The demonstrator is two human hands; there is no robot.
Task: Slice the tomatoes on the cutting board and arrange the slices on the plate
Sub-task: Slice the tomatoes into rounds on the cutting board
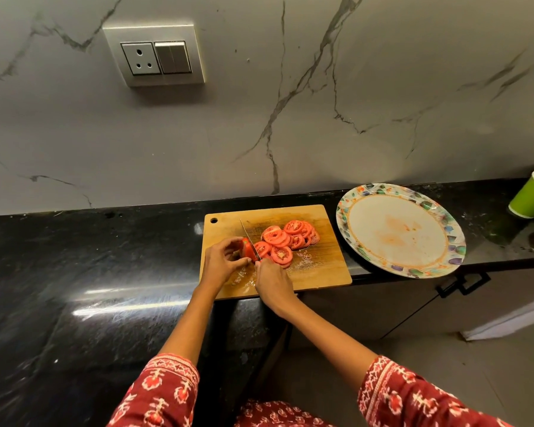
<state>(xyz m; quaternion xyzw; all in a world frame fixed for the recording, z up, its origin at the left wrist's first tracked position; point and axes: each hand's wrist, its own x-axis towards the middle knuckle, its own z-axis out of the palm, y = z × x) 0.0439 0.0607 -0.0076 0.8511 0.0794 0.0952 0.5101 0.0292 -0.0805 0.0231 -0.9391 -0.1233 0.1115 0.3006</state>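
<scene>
Head view: your left hand (224,260) gripped the red tomato piece (246,248) on the wooden cutting board (318,272); your right hand (272,285) held the steel knife (249,240), blade pointing away toward the wall, beside red slices (287,238).

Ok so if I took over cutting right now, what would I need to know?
Left hand grips the last tomato piece, holding it steady on the cutting board.
Right hand grips the knife, its blade against that piece.
Done: a pile of slices lies on the board, right of the knife.
The plate sits right of the board with juice smears but no slices.
Left: finish cutting this piece, then move every slice to the plate and arrange them. Keep fingers clear of the blade.
</scene>
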